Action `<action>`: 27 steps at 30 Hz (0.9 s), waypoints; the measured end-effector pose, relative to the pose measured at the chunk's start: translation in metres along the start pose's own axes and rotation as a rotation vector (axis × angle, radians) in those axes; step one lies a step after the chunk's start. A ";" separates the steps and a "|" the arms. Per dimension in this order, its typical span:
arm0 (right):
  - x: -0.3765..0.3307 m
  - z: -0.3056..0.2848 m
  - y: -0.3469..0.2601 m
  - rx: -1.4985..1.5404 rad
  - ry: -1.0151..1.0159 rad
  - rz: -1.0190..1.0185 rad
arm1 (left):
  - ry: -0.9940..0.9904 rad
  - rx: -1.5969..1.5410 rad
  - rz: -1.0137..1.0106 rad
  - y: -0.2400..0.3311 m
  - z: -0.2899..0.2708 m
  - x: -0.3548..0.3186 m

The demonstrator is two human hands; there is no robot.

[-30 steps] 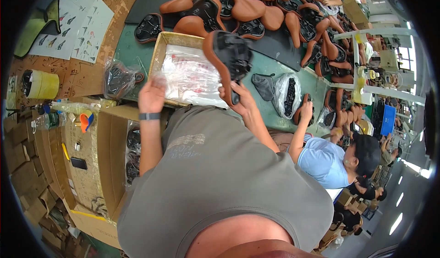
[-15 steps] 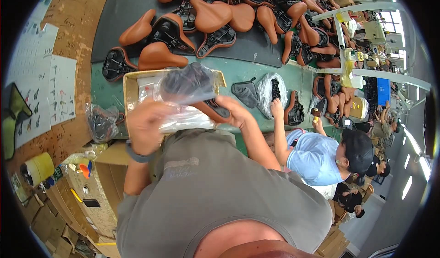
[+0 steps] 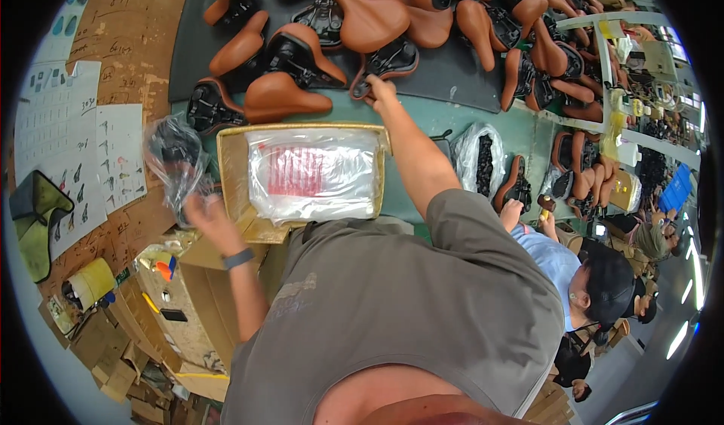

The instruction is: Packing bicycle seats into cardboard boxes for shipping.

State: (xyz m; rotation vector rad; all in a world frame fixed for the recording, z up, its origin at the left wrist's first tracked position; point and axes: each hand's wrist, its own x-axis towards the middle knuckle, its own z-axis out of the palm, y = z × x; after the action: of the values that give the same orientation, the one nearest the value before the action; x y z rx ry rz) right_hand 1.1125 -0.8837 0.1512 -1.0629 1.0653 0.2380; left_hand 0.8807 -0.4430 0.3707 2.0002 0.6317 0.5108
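Observation:
At the left end of the bench, my left hand (image 3: 211,221) is closed at the lower end of a bicycle saddle in a clear plastic bag (image 3: 178,153); blur partly hides its fingers. My right arm stretches forward over the bench. At its end my right hand (image 3: 381,95) grips the narrow nose of a brown bicycle saddle (image 3: 394,60), which lies with its black underside up. Between my arms stands an open cardboard box (image 3: 232,170) with a stack of clear plastic bags (image 3: 317,172) inside, red print showing on the top one.
Several brown saddles (image 3: 373,19) crowd the black mat (image 3: 445,85) at the back. To the right are a clear bag of black parts (image 3: 483,157) and a co-worker in blue (image 3: 554,270). A large open carton (image 3: 207,270) stands at lower left.
The bagged saddle has gone from above the box to the bench's left end with my left hand. My right hand has let go of it and reached forward onto another saddle.

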 end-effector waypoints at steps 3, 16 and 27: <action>0.016 -0.087 0.004 0.132 -0.179 -0.132 | -0.601 -0.054 -0.049 0.003 0.082 -0.062; -0.417 -0.261 0.109 -0.008 -0.284 -0.359 | -1.015 0.373 0.329 -0.125 0.252 -0.193; -0.420 -0.195 0.159 -0.074 -0.438 -0.311 | -1.173 -0.106 0.166 -0.073 0.127 -0.139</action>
State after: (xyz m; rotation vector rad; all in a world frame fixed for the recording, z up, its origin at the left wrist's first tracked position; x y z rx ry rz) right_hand 0.6833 -0.8280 0.3801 -1.1607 0.4942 0.2455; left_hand 0.8301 -0.5829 0.2333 1.8603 -0.2864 -0.5396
